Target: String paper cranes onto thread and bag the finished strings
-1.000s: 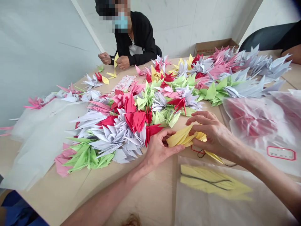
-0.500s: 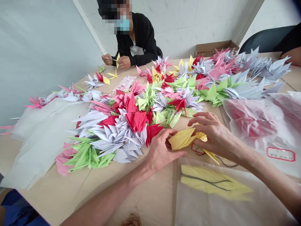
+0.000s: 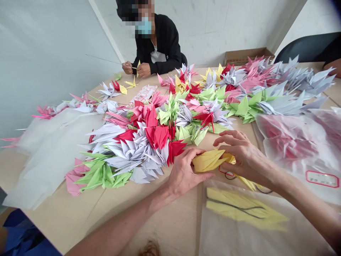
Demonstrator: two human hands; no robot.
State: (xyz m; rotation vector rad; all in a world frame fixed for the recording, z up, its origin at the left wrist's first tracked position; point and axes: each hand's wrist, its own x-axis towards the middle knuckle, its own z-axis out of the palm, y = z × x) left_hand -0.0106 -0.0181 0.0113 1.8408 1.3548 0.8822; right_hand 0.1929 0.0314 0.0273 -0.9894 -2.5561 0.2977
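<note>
My left hand (image 3: 183, 172) is closed around a stack of yellow folded paper cranes (image 3: 207, 160), its thumb below and fingers behind. From the other side my right hand (image 3: 246, 156) pinches yellow folded paper at the stack's right end, index finger raised. More yellow paper (image 3: 247, 182) hangs beneath my right palm, beside a dark cord (image 3: 262, 190). Just under my hands lies a translucent bag (image 3: 226, 238) with yellow folded cranes and a dark cord inside or beneath its film. Red cranes (image 3: 174, 151) rest close to my left fingers.
Heaps of white, green, pink and red paper cranes (image 3: 144, 160) spread across the table (image 3: 119, 217). An empty-looking translucent bag (image 3: 53, 149) lies left; bags with red cranes (image 3: 287, 138) lie right. Opposite, a masked person (image 3: 160, 46) holds a yellow crane. A cardboard box (image 3: 247, 56) stands behind.
The yellow stack in my left hand has tipped slightly, and the paper under my right hand looks more fanned out. The whole view has shifted a little. A thin rod now shows by the person opposite.
</note>
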